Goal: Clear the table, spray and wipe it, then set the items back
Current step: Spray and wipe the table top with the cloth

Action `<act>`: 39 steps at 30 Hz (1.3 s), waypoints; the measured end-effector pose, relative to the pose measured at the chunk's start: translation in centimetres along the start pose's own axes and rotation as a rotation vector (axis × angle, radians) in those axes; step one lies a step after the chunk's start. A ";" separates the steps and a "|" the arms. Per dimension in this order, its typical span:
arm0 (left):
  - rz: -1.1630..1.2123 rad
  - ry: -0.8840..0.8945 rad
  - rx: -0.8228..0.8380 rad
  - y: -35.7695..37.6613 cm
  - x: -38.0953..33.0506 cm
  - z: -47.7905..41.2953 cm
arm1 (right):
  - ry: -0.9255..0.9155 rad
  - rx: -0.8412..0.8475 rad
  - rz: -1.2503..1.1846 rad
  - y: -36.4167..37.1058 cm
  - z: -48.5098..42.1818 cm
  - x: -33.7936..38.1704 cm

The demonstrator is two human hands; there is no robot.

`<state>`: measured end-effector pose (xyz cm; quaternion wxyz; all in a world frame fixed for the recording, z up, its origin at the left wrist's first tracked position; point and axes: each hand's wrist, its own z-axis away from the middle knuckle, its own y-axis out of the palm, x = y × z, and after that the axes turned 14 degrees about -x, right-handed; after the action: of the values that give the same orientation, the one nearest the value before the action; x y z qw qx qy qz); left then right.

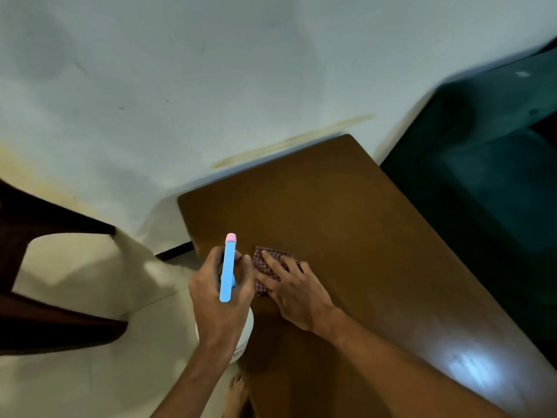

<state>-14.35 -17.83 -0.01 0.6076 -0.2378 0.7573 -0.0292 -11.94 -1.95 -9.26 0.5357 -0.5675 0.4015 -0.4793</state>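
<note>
Cloth [265, 260] lies on the worktop [346, 212] at lower centre of the frame, pressed flat by your right hand [297, 292], fingers spread; your left hand [218, 309] grips the spray bottle [228, 267] just beside it.

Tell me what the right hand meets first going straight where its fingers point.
Bare table up to its far left corner by the wall. The right hand presses the cloth; the left hand, gripping the spray bottle, sits just left of that line and might be brushed; depth is unclear.
</note>
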 end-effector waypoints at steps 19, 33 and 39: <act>0.157 0.139 0.321 19.7 -5.3 -1.9 | 1.337 -0.275 0.042 -0.3 3.5 -22.9; 0.098 0.142 0.211 17.1 -1.8 -8.8 | 0.801 -0.188 -0.056 -1.5 -14.2 -18.5; 0.016 0.118 0.135 12.4 -0.1 -9.7 | 0.447 -0.139 -0.073 0.5 -13.8 -9.0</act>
<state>-27.45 -9.16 -1.50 0.5769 -0.1881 0.7898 -0.0894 -27.30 3.68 -11.25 0.3754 -0.4969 0.5215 -0.5833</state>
